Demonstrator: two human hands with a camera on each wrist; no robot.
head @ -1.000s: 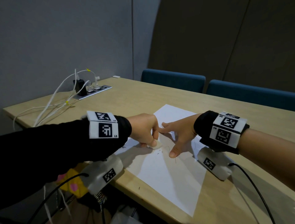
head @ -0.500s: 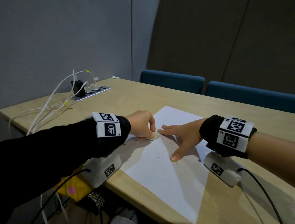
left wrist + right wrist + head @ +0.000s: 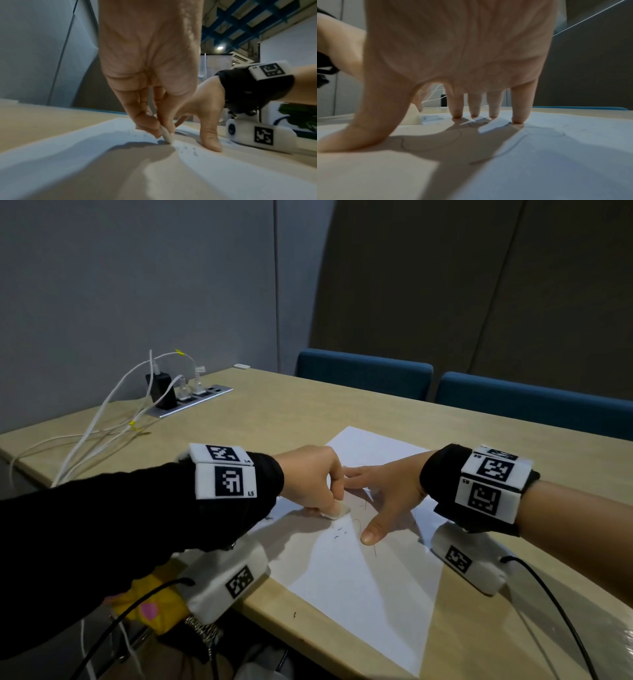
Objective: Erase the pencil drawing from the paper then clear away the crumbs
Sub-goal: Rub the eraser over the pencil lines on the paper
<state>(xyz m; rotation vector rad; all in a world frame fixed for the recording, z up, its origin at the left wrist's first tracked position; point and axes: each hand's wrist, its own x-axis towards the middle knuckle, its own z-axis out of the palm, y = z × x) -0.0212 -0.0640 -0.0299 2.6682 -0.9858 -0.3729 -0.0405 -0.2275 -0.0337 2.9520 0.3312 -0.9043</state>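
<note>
Since half a second ago our left hand (image 3: 310,477) has drawn the eraser (image 3: 337,511) a little nearer to us along the paper (image 3: 359,587), while our right hand (image 3: 383,494) has stayed planted in the same spot. We pinch the small white eraser between the curled fingertips and thumb of the left hand, its lower edge pressed on the sheet, so the rubbing force goes straight down into the pencil marks. Our right hand lies spread and flat, holding nothing, thumb (image 3: 351,136) and four fingertips (image 3: 518,119) pressing the paper down; we judge this bracing keeps the sheet from sliding or creasing under the strokes. Faint curved pencil lines (image 3: 513,147) run on beneath and beside the right palm, so erasing looks far from done, and that hand will probably have to shift before we can reach them. Dark crumbs (image 3: 188,149) lie scattered just beside the eraser, between it and the right thumb. The paper rests near the front edge of the counter (image 3: 308,412). Well apart, at the far left, sit a power strip (image 3: 191,400) and white cables (image 3: 102,422); two blue chairs (image 3: 363,373) stand behind the counter. None of these gets in the way.
</note>
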